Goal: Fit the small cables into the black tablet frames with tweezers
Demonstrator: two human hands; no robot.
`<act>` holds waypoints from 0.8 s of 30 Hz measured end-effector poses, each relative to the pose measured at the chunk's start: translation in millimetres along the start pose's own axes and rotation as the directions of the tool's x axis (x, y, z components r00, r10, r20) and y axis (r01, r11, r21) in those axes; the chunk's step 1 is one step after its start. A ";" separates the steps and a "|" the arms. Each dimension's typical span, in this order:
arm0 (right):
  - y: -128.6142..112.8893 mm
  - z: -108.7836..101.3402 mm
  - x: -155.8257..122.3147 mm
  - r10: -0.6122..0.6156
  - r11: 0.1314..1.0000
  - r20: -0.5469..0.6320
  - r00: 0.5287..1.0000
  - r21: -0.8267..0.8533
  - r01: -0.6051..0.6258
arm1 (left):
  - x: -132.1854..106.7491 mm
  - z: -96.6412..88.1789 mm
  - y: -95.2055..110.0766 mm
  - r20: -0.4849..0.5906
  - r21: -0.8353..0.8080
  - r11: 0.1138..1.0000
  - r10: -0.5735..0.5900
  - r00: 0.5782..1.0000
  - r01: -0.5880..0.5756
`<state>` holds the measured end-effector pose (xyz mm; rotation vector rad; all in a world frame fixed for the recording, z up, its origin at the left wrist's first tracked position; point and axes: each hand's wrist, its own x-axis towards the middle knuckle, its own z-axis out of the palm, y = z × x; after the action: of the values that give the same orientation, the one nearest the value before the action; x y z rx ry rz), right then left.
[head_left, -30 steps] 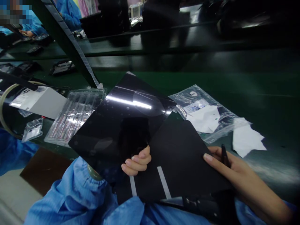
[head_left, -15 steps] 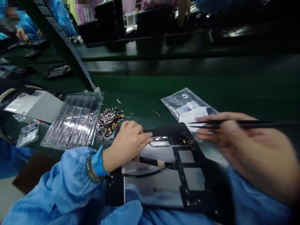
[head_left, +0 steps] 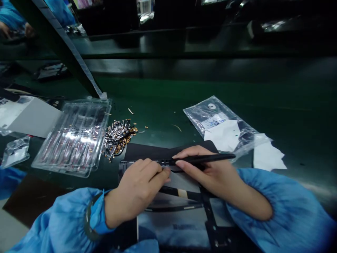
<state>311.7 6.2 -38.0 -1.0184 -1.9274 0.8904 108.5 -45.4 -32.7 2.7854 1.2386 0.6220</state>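
Note:
An opened tablet-like device [head_left: 173, 228], with a black frame and grey panels, lies in front of me on a black mat [head_left: 147, 151]. My left hand [head_left: 139, 188] rests over its upper left part, fingers bent and pressed together at the upper edge; whatever is under the fingertips is hidden. In my right hand [head_left: 210, 168] is a pair of black tweezers [head_left: 207, 159], closed between thumb and fingers. Its tips point left to the device's upper edge, close to my left fingertips. A black cable [head_left: 176, 208] crosses the panels.
Left of the device lies a pile of small cable parts [head_left: 118, 137], beside a clear plastic tray [head_left: 73, 137] of parts. A clear bag [head_left: 218, 105] and white paper pieces [head_left: 267, 153] lie to the right. A slanted post [head_left: 71, 52] rises at left; another person's hands [head_left: 28, 30] show behind it.
My right hand has moved left and down with the tweezers, from beside the device to its upper edge. My left fingers have bent in closer. The view has shifted slightly.

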 end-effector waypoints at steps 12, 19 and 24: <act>-3.2 1.8 0.0 -0.066 0.995 0.061 0.996 -0.070 0.070 | 1.3 1.0 0.5 -0.019 -0.032 0.999 0.008 1.000 -0.009; -14.6 -7.2 5.5 0.331 0.906 0.053 0.942 0.263 -0.333 | 6.3 -3.8 -1.4 0.032 -0.376 0.894 -0.250 0.968 0.244; -25.8 -6.5 9.7 0.498 0.631 0.249 0.831 0.553 -0.544 | 18.0 -16.0 4.9 0.318 -0.730 0.460 -0.425 0.847 0.505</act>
<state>304.9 4.8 -10.5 -1.1530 -1.2192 1.7676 116.9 -37.9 -10.9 1.6030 1.2056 0.7364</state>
